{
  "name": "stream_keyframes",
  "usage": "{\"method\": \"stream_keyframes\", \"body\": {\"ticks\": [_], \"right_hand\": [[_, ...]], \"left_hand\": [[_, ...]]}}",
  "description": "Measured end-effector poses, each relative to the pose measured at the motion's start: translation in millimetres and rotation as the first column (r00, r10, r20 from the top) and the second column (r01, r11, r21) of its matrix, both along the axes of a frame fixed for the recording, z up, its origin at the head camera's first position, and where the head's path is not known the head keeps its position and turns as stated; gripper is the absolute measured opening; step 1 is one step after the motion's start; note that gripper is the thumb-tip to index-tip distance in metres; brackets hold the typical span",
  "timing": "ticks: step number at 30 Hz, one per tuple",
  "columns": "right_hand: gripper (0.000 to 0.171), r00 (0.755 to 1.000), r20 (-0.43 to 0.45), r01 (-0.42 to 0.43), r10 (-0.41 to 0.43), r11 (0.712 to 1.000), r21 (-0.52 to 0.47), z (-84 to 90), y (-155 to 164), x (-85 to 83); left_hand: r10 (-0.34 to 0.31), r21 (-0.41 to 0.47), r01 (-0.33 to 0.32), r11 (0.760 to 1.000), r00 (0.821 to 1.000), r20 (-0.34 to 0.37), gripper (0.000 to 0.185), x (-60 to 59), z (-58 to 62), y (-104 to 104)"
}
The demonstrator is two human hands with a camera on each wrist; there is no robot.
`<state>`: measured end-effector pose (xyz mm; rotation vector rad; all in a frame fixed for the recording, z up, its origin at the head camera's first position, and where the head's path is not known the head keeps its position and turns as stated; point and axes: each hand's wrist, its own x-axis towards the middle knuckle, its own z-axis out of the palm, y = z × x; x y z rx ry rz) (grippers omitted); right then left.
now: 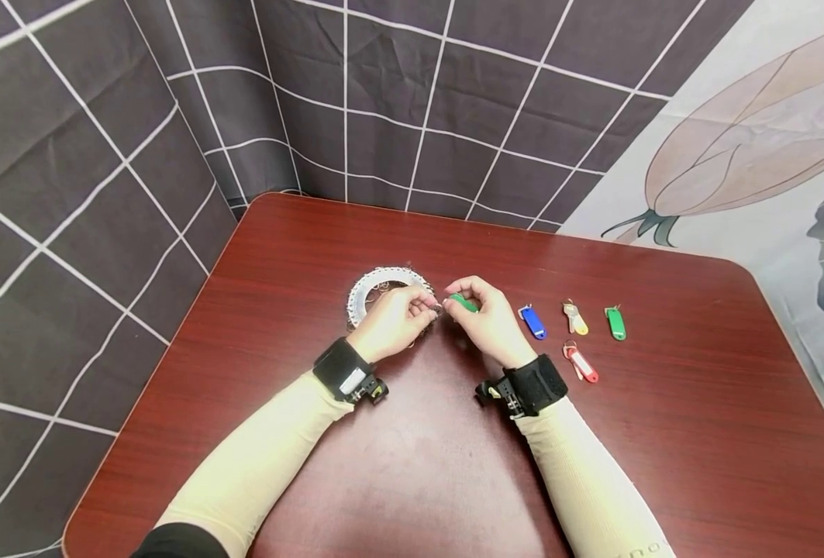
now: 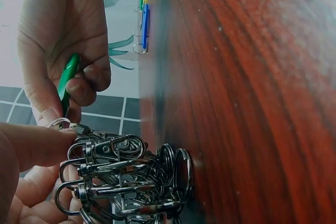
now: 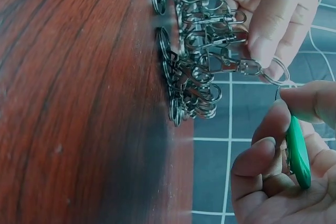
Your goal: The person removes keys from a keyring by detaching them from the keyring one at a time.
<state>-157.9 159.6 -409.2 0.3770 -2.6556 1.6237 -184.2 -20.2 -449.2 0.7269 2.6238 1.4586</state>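
My left hand [image 1: 392,324] pinches the end of a metal swivel clasp [image 3: 226,64] by its split ring [image 3: 287,75]. That clasp is one of several hung round a whitish ring-shaped holder [image 1: 360,293] on the table, partly behind the hand. Opposite it, my right hand [image 1: 490,319] holds a green key tag [image 3: 298,153] between thumb and curled fingers. The tag's small wire ring [image 3: 278,93] points at the clasp's split ring, very close to it; whether the two rings are linked I cannot tell.
Right of the hands on the brown table [image 1: 698,434] lie a blue key tag [image 1: 533,322], a yellow tag with a key [image 1: 575,319], another green tag [image 1: 616,323] and a red tag with a key [image 1: 583,366]. Grey checked cloth [image 1: 384,101] hangs behind the table.
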Motion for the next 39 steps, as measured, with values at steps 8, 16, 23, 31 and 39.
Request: {"method": "stream_keyframes", "body": {"ticks": [8,16,23,31,39], "right_hand": [[0.016,1.0,0.031,0.004,-0.005,1.0,0.014,2.7,-0.1,1.2],[0.016,0.992,0.096,-0.084,0.079,0.995,0.046,1.7,-0.4,2.7],[0.016,0.993,0.095,-0.076,0.07,0.995,0.058,-3.3,1.8,0.3],[0.016,0.995,0.079,-0.07,0.067,0.997,0.039,-33.8,12.2,-13.9],[0.009,0.993,0.022,-0.114,0.112,0.981,0.156,-36.0,14.7,-14.5]], "left_hand": [[0.016,-0.008,-0.016,1.0,1.0,0.014,0.005,-1.1,-0.9,-0.5],[0.086,0.064,-0.084,0.994,0.996,-0.031,0.012,-1.6,-1.0,-0.5],[0.053,0.043,-0.053,0.998,0.998,-0.016,0.013,-0.6,0.7,0.0],[0.046,0.06,-0.045,0.997,0.999,-0.011,0.013,-0.2,-0.8,-0.6],[0.022,0.071,-0.022,0.997,1.0,0.004,0.015,-2.3,-2.0,-4.3]]}}
